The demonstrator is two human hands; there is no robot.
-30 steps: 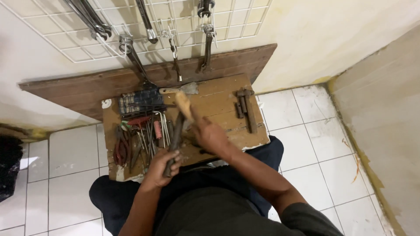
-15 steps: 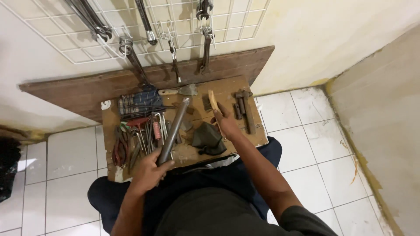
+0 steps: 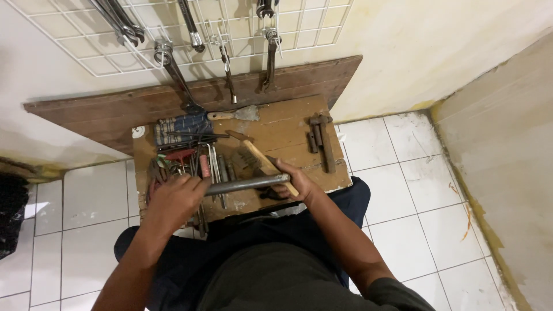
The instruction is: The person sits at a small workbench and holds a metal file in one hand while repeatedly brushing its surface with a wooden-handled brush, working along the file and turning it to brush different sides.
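Broadly, largest first: a white wire grid (image 3: 115,40) on the wall, hung with wrenches, above the wooden board (image 3: 288,129); a long dark plank (image 3: 322,72) leaning behind the board's far edge; the wooden board itself, on the white tiled floor before the seated person's knees. Over the board's near edge, a grey metal rod (image 3: 245,185) lies level, crosswise. The left hand (image 3: 173,198) is closed around the rod's left end; the right hand (image 3: 296,183) is closed on a wooden-handled wire brush (image 3: 256,156), whose bristles touch the rod's right part. On the board's right side, a dark metal tool (image 3: 319,141); at its far edge, a putty knife (image 3: 233,114); on its left side, a heap of pliers and screwdrivers (image 3: 184,164).
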